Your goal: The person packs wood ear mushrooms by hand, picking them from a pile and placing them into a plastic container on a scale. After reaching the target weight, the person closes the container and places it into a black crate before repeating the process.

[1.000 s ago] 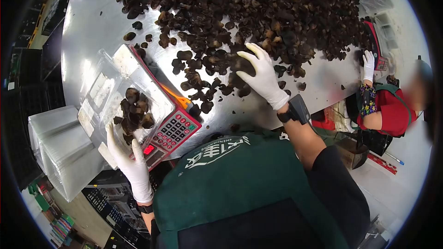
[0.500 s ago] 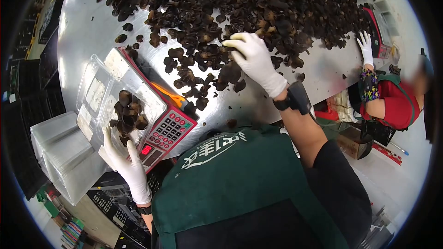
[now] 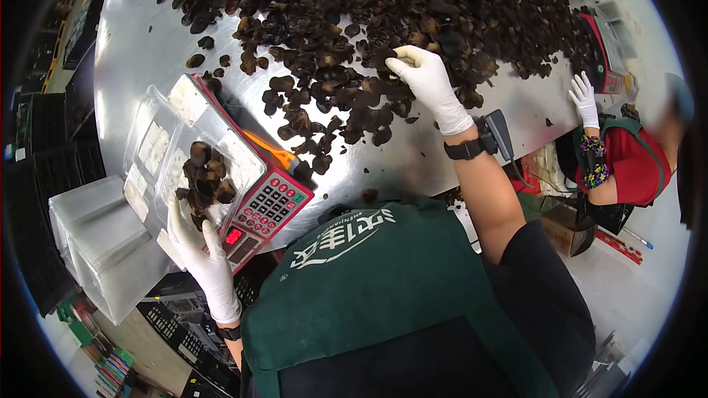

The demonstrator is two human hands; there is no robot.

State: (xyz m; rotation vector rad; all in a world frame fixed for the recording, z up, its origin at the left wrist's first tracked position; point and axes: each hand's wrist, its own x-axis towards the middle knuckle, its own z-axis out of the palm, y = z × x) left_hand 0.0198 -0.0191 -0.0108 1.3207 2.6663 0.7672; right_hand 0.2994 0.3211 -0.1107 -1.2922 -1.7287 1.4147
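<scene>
Across the metal table (image 3: 125,66) spreads a broad heap of dark, curled pieces (image 3: 442,0), thinning into loose ones near the worn-camera side. The right hand (image 3: 431,88), gloved in white, has its thumb and forefinger drawn close at a piece on the heap's edge; whether they grip it, I cannot tell. The left hand (image 3: 198,258), also gloved, is open, its fingers and thumb spread at the near edge of a clear box (image 3: 173,169), which lies on a red-edged scale (image 3: 276,206) with a small cluster of pieces inside. Each piece looks light and thin, perhaps leathery or a bit brittle, so a gentle fingertip pinch on a raised rim should suit it. The box looks flimsy and smooth; its rim seems the safest hold, since squeezed walls could buckle.
</scene>
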